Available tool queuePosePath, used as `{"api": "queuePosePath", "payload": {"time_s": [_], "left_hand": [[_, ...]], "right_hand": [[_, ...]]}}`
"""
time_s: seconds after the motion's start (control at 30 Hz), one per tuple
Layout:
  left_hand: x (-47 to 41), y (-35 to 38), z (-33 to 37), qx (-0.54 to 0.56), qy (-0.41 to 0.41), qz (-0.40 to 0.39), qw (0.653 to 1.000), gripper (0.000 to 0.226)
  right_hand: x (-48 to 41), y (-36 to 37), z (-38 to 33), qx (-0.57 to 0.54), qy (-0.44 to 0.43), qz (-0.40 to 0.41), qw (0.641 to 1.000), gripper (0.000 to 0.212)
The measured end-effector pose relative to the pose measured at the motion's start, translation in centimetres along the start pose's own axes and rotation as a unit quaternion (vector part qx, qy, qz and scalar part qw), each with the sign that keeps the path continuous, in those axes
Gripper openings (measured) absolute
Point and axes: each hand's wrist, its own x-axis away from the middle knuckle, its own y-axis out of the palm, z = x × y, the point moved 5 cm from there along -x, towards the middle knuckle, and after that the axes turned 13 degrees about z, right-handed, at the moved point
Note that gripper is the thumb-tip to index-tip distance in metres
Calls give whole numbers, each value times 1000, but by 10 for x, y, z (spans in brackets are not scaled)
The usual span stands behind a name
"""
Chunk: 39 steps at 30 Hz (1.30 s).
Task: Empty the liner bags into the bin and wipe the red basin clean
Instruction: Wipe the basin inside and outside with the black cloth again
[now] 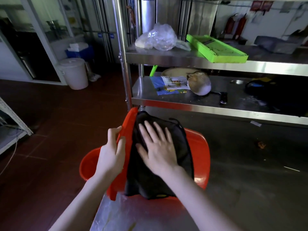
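1. The red basin (pixel 200 157) is held tipped on edge at the near corner of the steel table (pixel 241 172), its raised rim running away from the person toward the shelf post (pixel 124 72).
2. A black cloth (pixel 150 177) is spread over the basin's inner wall, directly beneath the right hand (pixel 160 147), the nearer one for wiping.
3. The right fingers are spread wide and flat, pressed onto the cloth.
4. The raised rim is gripped by the left hand (pixel 111 152), fingers curled round it.
5. The red seen lower left may be a second basin; this cannot be settled.
6. Clear plastic film (pixel 120 212) lies on the table nearest the person.
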Motion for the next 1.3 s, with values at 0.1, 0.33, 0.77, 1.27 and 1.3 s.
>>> {"api": "queuePosePath", "payload": {"time_s": [0.1,0.33,0.77,1.27,1.3], "left_hand": [[-32,8,7,-22,-52,-10,998,29],[-37,17,18,-38,28,-67,997,41],[13,4,-6,15,49,3,999,45],[42,-6,-12,45,60,19,997,44],[45,-6,-13,53,56,20,997,45]], "right_hand": [[25,0,-17,-15,-19,37,999,63],[55,6,-28,-27,-13,62,998,69],[-7,8,-13,-21,13,-12,1000,64],[15,-8,145,-20,223,-95,970,59],[17,-8,155,-51,234,-116,964,59]]}}
